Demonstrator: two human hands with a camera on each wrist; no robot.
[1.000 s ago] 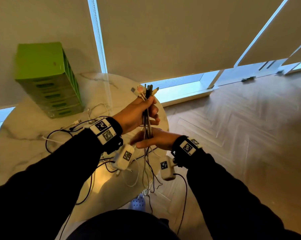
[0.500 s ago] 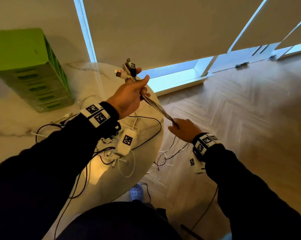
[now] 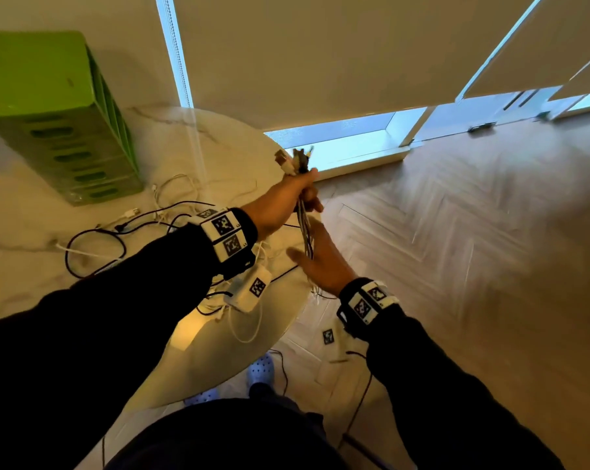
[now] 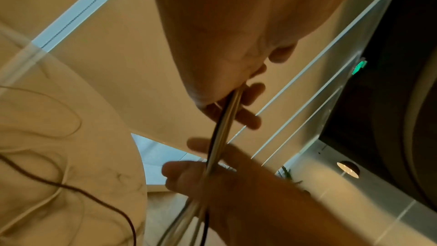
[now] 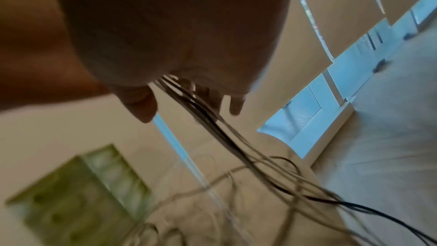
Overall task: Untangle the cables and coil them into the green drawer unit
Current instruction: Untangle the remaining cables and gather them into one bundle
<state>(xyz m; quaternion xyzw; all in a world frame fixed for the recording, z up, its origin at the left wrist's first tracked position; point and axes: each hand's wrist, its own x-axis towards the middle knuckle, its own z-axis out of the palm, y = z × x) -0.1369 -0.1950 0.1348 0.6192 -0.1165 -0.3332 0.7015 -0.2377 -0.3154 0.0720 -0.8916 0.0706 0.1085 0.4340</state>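
Observation:
My left hand (image 3: pixel 283 201) grips a bundle of cables (image 3: pixel 305 228) just below their plugs (image 3: pixel 295 161), which stick up out of the fist past the table's right rim. The strands drop from it (image 4: pixel 220 134) across my right hand (image 3: pixel 320 266), which is right underneath with the thumb spread and the fingers loose. The right wrist view is blurred; the cables (image 5: pixel 212 124) run out from under the palm (image 5: pixel 177 44) between thumb and fingers. The green drawer unit (image 3: pixel 59 130) stands at the table's far left with its drawers shut.
More loose black and white cables (image 3: pixel 93 239) lie tangled on the round marble table (image 3: pixel 219 147) between the drawer unit and my left arm. Cable ends trail onto the wooden floor (image 3: pixel 456 266) by my shoes (image 3: pixel 261 368). Window blinds hang behind the table.
My right hand, which had pulled down and right along the bundle, has come back up to just under the left hand, fingers loosened. The left hand keeps its grip and has shifted right.

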